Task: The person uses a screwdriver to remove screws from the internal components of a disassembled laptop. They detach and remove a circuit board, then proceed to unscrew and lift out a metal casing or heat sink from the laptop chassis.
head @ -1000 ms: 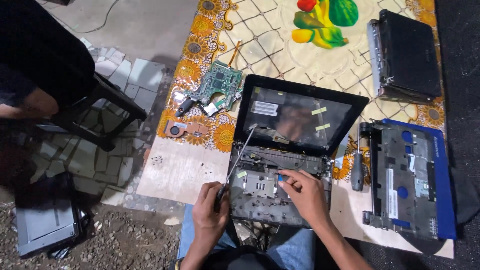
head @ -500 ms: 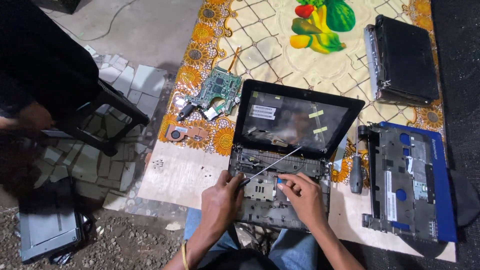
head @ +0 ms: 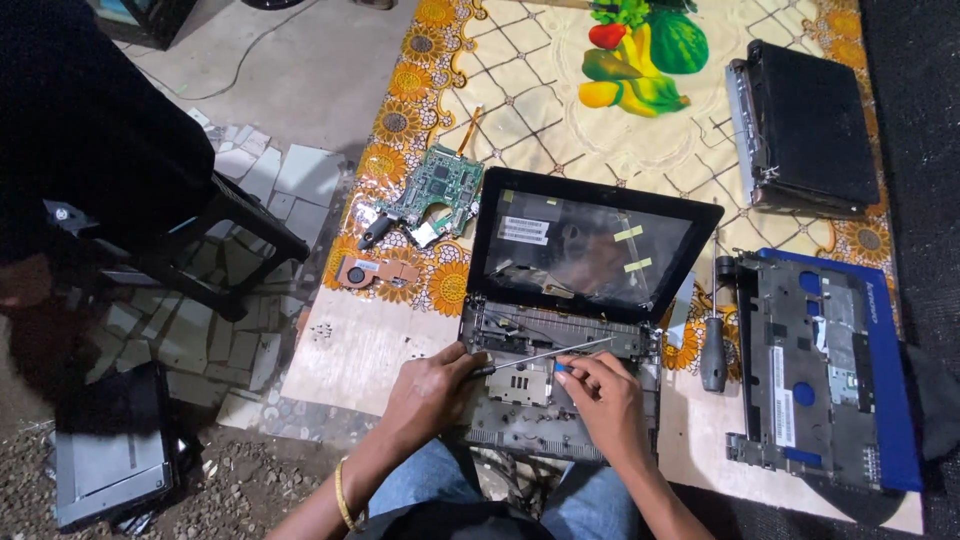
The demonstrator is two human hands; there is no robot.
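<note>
A small black laptop (head: 590,250) stands open in front of me, its keyboard removed and the bare base (head: 520,425) exposed. My left hand (head: 430,390) grips the handle of a long thin screwdriver (head: 545,355) that lies almost level across the base, tip pointing right. My right hand (head: 600,400) rests on the base's middle, fingertips pinched at a small blue part beside the shaft.
A green circuit board (head: 435,190) and a small fan (head: 365,270) lie left of the laptop. A second screwdriver (head: 712,350) and a blue-edged laptop shell (head: 830,370) lie right. A closed dark laptop (head: 810,130) sits at back right. Another person sits left on a stool (head: 230,230).
The screwdriver has swung from steeply upright down to nearly level across the base. My left hand has moved up onto the laptop base, closer to my right hand.
</note>
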